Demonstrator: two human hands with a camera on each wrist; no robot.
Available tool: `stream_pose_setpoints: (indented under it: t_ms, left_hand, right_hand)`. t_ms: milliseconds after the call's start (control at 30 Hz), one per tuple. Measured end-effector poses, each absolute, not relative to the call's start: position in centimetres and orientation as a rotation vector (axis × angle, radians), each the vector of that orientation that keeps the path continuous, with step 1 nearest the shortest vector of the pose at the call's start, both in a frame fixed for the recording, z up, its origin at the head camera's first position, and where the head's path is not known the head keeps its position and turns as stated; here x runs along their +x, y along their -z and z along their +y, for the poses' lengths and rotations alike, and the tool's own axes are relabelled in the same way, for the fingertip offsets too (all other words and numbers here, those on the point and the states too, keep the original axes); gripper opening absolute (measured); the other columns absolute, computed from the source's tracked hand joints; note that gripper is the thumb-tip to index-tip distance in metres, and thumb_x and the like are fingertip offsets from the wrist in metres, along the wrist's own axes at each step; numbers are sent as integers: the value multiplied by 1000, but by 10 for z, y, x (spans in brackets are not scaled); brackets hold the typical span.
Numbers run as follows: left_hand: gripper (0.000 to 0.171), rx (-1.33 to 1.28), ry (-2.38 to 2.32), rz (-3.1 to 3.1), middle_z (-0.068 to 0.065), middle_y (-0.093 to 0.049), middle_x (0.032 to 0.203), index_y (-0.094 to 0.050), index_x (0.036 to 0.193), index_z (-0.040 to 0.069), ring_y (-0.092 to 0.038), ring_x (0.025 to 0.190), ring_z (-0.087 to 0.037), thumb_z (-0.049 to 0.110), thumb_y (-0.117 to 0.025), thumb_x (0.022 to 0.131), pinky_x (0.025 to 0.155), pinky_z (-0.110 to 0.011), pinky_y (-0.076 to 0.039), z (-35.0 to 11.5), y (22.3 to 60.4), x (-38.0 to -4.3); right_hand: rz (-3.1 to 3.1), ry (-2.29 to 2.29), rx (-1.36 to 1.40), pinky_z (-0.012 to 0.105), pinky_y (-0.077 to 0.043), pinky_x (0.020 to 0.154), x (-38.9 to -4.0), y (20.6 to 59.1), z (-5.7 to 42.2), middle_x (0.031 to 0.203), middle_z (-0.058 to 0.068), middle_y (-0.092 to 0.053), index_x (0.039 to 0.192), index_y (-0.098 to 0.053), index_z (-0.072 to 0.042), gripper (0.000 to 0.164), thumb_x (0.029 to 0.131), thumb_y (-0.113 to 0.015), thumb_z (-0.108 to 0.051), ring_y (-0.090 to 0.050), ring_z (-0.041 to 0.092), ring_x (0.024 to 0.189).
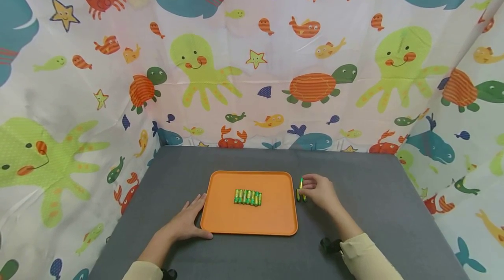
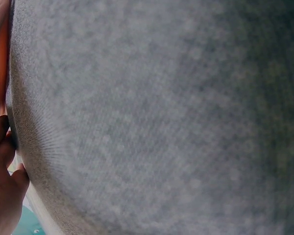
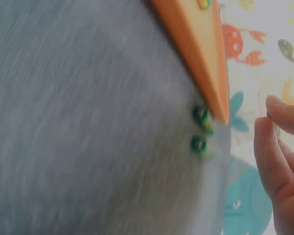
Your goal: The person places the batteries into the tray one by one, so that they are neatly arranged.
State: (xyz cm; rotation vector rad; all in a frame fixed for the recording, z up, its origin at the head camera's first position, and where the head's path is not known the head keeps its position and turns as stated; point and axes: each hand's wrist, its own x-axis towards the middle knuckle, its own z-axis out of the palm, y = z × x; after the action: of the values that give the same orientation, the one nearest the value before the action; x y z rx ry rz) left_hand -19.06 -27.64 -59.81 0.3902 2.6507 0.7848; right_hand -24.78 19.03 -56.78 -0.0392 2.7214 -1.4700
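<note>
An orange tray (image 1: 275, 221) lies on the grey table, with a side-by-side row of green and yellow batteries (image 1: 247, 197) near its middle. My left hand (image 1: 185, 224) rests at the tray's left side, fingers spread along the edge and thumb by the near left corner. Just off the tray's right side, my right hand (image 1: 322, 193) pinches one battery (image 1: 301, 183) between thumb and fingertips. Below that battery, two more stand out in the right wrist view: one battery (image 3: 202, 118) close to the tray's edge, the other battery (image 3: 200, 145) beside it.
Grey cloth (image 1: 354, 170) covers the table around the tray. A curtain (image 1: 252, 109) printed with sea animals hangs behind the table and along both sides. A dark strap-like object (image 1: 330, 246) is at the right wrist.
</note>
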Motion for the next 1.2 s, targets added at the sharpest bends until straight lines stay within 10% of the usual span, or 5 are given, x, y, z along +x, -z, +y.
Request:
stream_pose_setpoints:
  t_ms: [1200]
  left_hand:
    - [136,374,-791,2658,-6,-14,170,-13,164,13,-11,158,-28,66,-87,63,125,-60,-5,-277,601,-192]
  right_hand:
    - [2577,1376,-296,33,-59,70,-242,589,82,104,11,-68,124,-66,0,52,76,-87,-5,-66,16,84]
